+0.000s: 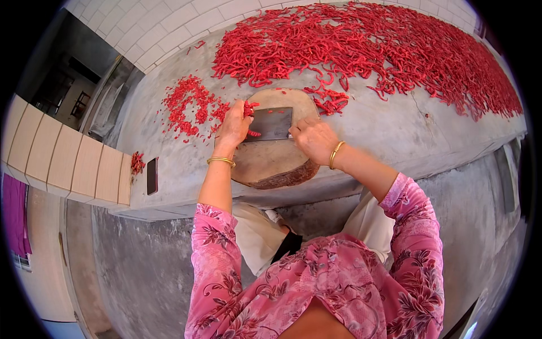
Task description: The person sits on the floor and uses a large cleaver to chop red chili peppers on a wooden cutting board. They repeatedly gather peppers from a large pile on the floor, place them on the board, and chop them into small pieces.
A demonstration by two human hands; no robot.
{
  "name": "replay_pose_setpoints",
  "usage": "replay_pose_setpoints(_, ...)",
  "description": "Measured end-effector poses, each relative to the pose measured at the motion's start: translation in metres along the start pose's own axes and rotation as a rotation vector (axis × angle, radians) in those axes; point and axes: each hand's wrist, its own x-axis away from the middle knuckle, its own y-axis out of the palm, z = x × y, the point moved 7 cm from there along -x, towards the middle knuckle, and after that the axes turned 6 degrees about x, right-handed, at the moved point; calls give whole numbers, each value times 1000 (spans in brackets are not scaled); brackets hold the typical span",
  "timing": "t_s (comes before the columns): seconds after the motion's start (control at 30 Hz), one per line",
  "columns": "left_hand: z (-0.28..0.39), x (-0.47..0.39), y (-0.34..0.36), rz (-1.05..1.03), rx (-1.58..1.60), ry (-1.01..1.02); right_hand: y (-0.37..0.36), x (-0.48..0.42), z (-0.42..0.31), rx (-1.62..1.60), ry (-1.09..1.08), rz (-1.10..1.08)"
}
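My right hand (314, 142) grips the handle of a cleaver. Its wide dark blade (274, 123) lies nearly flat over a round wooden chopping block (275, 163) with bark on its side. At the blade's left end my left hand (234, 126) is closed around red chilli peppers (250, 108); ends of them stick out beside the fingers. A few red bits rest on the blade. Chopped chilli pieces (189, 101) are scattered left of the block. A small heap of whole red chillies (332, 101) touches the ledge just beyond the block's right side.
Many whole red chillies (360, 46) cover the back and right of the concrete ledge (377, 135). A phone (152, 176) and a small chilli heap (137, 163) lie at the left, by a tiled low wall (76, 154). A white tiled wall (186, 21) bounds the back.
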Motion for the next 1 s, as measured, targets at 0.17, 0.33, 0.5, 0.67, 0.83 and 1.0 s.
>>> replay_pose_setpoints(0.17, -9, -1, 0, 97, -24, 1, -5, -4, -1, 113, -104, -71)
replay_pose_setpoints(0.33, -20, -1, -3, 106, -131, -39, -32, 14, 44, 196, 28, -107)
replay_pose_setpoints(0.5, -8, -3, 21, 125, -107, -1, -61, 33, 91, -129, 336, -106)
replay_pose_setpoints(0.67, 0, 0, 49, 107, -315, 7, -43, 37, 104, -833, 585, -130)
replay_pose_setpoints(0.83, -3, 4, 52, -53, -326, 32, -42, 18, 77, -1018, 524, -160)
replay_pose_setpoints(1.0, -14, 1, 50, -182, -90, 34, -42, 4, 72, -895, 474, -212)
